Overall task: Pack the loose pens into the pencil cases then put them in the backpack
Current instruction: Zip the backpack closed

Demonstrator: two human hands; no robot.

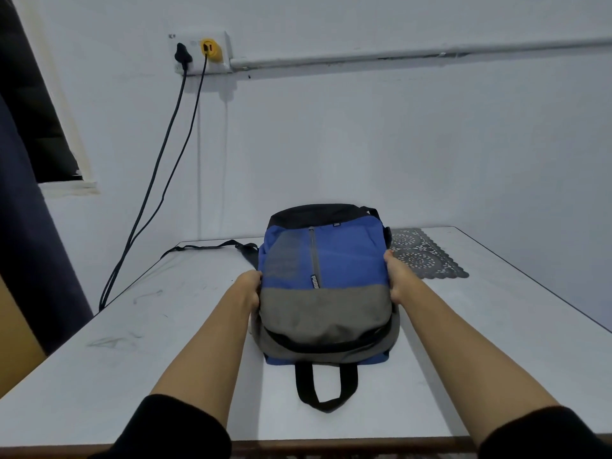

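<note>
Black sleeves (172,429) sat at the bottom edge, with both forearms reaching up the frame. Left hand (252,286) and right hand (396,279) each gripped a side of the blue and grey backpack (331,260), curled into the fabric. It lay flat mid-frame on the white table (132,359), carry handle (326,389) pointing at the bottom edge, dark lace doily (427,256) just right of it.

Your backpack (323,286) lies flat on the table (139,376), front face up, about midway between the left and right edges. It is blue with a grey band and a black end toward the far edge. Its black carry loop points toward the near edge, and one strap trails toward the far left corner.
</note>
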